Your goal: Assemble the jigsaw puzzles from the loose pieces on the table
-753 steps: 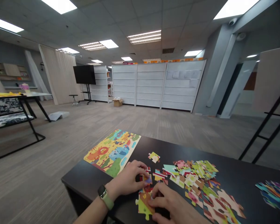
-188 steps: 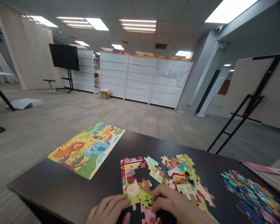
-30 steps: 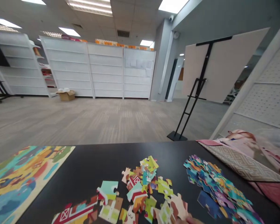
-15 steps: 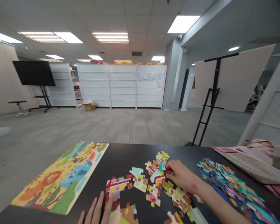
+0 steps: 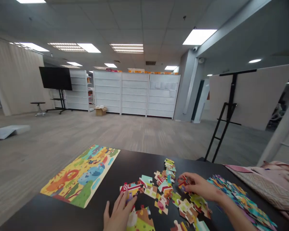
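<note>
My left hand (image 5: 120, 210) lies with its fingers spread over a joined strip of puzzle pieces (image 5: 132, 187) with a red barn on it. Just below, more joined pieces (image 5: 143, 221) show green and brown. At the right, my right hand (image 5: 199, 186) pinches a red puzzle piece (image 5: 182, 181) between thumb and fingers, partly covered by them. Loose farm pieces (image 5: 162, 203) lie between the hands, one with a pink animal face. A small stack of pieces (image 5: 170, 165) sits beyond them, left of my right hand.
A colourful animal picture sheet (image 5: 82, 176) lies on the black table (image 5: 62, 213) at the left. Beyond my right forearm is a heap of blue-purple pieces (image 5: 243, 199). A pink patterned cloth (image 5: 262, 179) covers the right corner. A black easel (image 5: 223, 122) stands behind the table.
My right hand has drawn away from the stack toward the right, with the red puzzle piece in its fingers. My left hand has moved up onto the barn strip. The view has shifted.
</note>
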A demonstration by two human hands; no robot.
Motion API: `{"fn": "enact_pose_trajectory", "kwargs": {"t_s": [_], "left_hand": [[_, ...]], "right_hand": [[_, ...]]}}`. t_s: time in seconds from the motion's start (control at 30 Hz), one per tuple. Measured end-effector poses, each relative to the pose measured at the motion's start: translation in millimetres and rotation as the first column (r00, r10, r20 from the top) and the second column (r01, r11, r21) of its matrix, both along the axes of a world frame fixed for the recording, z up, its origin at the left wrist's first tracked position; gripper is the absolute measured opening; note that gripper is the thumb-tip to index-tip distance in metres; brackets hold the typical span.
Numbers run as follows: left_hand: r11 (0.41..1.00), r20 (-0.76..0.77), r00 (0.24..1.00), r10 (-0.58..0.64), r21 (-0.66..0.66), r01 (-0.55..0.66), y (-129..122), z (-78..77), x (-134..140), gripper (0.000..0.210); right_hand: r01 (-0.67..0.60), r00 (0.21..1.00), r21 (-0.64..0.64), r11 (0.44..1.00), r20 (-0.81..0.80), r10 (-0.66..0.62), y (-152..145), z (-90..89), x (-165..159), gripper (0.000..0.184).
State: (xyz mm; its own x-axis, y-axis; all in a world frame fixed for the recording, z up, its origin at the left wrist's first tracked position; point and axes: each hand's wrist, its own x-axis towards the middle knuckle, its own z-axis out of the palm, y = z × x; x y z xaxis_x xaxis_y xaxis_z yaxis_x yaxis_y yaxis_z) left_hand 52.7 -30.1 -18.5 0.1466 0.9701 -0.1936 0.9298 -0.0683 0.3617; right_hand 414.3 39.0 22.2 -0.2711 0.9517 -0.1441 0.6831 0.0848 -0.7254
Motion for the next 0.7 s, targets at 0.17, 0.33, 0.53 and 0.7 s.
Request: {"fn": "enact_pose_trajectory", "kwargs": {"t_s": [0.17, 0.33, 0.53, 0.7], "left_hand": [[0.998, 0.155, 0.986, 0.057, 0.017, -0.06, -18, 13.5, 20, 0.091], [0.961, 0.262, 0.938, 0.227, 0.098, -0.26, -28, 19.8, 33, 0.076], [0.961, 0.295, 0.945, 0.14, 0.191, -0.202, -24, -17.9, 23, 0.071], [0.924, 0.241, 0.964, 0.112, 0.332, -0.19, -16, -52.1, 17, 0.053]], "right_hand": [[-0.047, 0.952, -0.015, 0.999, -0.302, 0.04, -8, 6.5, -27, 0.047], [-0.043, 0.899, 0.033, 0.999, -0.435, 0.053, -13, -7.9, -111, 0.034], [-0.069, 0.881, 0.013, 0.998, -0.469, 0.067, -26, -40.8, -163, 0.053], [-0.1, 0.994, 0.197, 0.975, -0.031, 0.108, -33, -49.8, -163, 0.035]]}}
